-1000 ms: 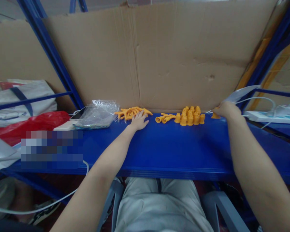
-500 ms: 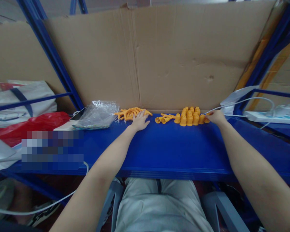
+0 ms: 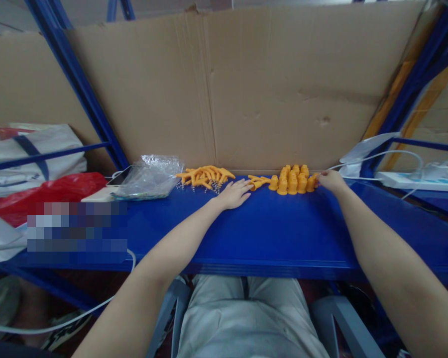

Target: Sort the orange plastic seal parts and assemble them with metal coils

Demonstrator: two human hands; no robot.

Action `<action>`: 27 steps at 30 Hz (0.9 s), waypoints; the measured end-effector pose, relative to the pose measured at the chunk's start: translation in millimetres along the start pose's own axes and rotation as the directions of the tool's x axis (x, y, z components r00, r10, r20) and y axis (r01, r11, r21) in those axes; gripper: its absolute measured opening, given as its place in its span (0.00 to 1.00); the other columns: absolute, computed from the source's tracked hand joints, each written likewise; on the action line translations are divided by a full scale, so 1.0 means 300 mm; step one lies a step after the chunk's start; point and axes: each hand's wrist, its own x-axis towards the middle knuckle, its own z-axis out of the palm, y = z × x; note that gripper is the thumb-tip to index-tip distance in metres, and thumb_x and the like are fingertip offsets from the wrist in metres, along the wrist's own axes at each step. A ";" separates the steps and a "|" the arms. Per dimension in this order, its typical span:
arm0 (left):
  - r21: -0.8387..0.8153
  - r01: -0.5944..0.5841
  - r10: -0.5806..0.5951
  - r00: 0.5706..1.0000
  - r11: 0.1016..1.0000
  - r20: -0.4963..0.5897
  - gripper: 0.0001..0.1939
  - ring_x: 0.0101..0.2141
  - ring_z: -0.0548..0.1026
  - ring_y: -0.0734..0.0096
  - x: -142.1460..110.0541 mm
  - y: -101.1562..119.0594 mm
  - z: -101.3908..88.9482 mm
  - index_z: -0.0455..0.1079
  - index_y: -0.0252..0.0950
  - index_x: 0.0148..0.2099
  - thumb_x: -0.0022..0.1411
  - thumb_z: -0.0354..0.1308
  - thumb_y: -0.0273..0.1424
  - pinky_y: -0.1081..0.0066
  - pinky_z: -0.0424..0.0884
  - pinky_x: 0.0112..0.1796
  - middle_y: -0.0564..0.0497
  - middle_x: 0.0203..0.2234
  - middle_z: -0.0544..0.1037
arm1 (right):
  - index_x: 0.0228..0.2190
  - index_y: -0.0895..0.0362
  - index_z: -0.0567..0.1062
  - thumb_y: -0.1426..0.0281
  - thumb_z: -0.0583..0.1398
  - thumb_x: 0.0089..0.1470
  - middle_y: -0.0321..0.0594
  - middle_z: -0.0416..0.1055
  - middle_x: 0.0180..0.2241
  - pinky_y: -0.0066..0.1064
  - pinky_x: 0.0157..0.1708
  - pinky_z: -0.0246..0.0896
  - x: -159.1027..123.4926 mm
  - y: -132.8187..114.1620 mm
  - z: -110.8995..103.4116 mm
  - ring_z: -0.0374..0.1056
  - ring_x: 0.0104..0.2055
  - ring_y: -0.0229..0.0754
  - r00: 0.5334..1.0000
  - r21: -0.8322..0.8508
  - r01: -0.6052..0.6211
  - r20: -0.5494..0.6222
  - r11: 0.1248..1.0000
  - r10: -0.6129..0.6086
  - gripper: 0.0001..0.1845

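Note:
My left hand [image 3: 236,194] lies flat and low over the blue table, fingers stretched out to the right. Its fingertips reach yellow pieces [image 3: 259,182], some branch-like, and partly hide them. Behind and left of that hand is a heap of yellow branch-shaped pieces [image 3: 205,175], with small metal chains or coils at their near side. Several yellow cup-shaped pieces [image 3: 292,183] stand in close rows to the right. At the right end of these rows, my right hand [image 3: 330,181] has its fingers closed on a yellow cup-shaped piece [image 3: 315,177], mostly hidden by them.
A clear plastic bag [image 3: 149,176] lies left of the heap, beside a red bag [image 3: 70,189]. Cardboard [image 3: 265,89] walls off the back. White cables and a power strip [image 3: 418,182] are at the right. The blue table's front edge [image 3: 276,269] is near my lap.
My left hand has moved right and nearer, off the branch-shaped heap to the yellow pieces beside the cups. My right hand has shifted slightly left against the rows.

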 end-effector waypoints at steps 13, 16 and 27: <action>0.028 0.019 -0.016 0.994 0.999 -0.109 0.22 0.52 0.72 0.56 0.006 -0.022 0.001 0.66 0.35 0.61 0.65 0.48 0.26 0.58 0.68 0.55 0.40 0.55 0.70 | 0.45 0.61 0.74 0.74 0.50 0.57 0.58 0.69 0.50 0.46 0.50 0.63 -0.095 -0.212 -0.011 0.66 0.53 0.55 0.780 -0.132 0.482 -0.385 0.866 -0.493 0.17; 0.014 0.001 0.002 0.989 1.000 -0.151 0.15 0.46 0.75 0.60 0.006 -0.042 -0.003 0.70 0.35 0.51 0.63 0.52 0.26 0.61 0.71 0.50 0.43 0.48 0.71 | 0.43 0.58 0.74 0.74 0.51 0.58 0.55 0.71 0.50 0.45 0.47 0.65 -0.142 -0.288 0.022 0.68 0.52 0.54 0.658 -0.141 0.684 -0.304 0.716 -0.689 0.16; -0.086 -0.092 0.065 0.958 0.992 -0.280 0.06 0.43 0.74 0.62 0.014 -0.048 0.006 0.66 0.35 0.41 0.61 0.59 0.24 0.62 0.72 0.46 0.45 0.42 0.71 | 0.44 0.59 0.77 0.70 0.55 0.61 0.50 0.77 0.43 0.45 0.49 0.66 -0.310 -0.409 0.189 0.73 0.46 0.49 0.491 0.190 0.817 0.267 0.545 -0.829 0.14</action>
